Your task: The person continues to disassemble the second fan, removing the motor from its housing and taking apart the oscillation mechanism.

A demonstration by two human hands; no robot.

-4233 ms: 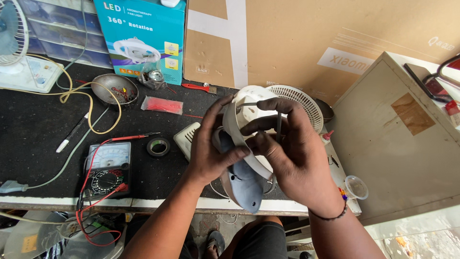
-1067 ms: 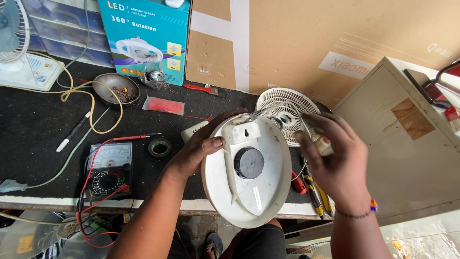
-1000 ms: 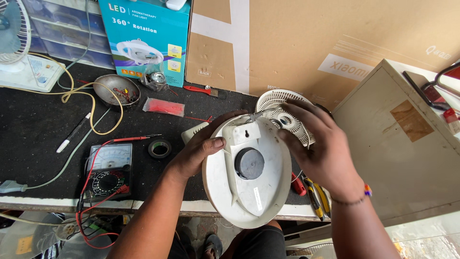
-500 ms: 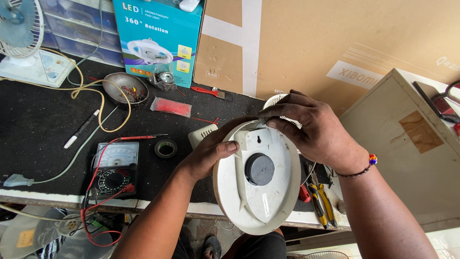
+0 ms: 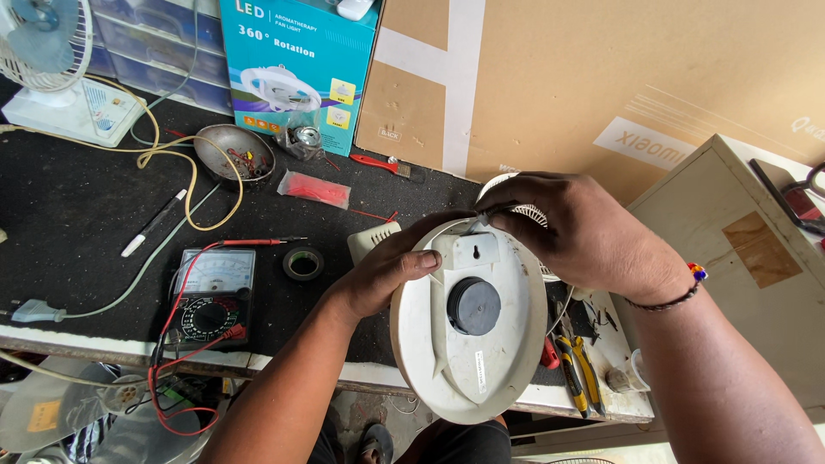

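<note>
Both hands hold a round white fan base: left hand grips its rim, right hand pinches its top edge. Held beyond the worktop edge, the fan base may drop if either grip slips.

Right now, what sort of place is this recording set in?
Probably a small electrical repair bench. An analog multimeter with red leads lies on the black worktop, pliers lie at its edge, and both hands hold an opened white round fan housing.
</note>
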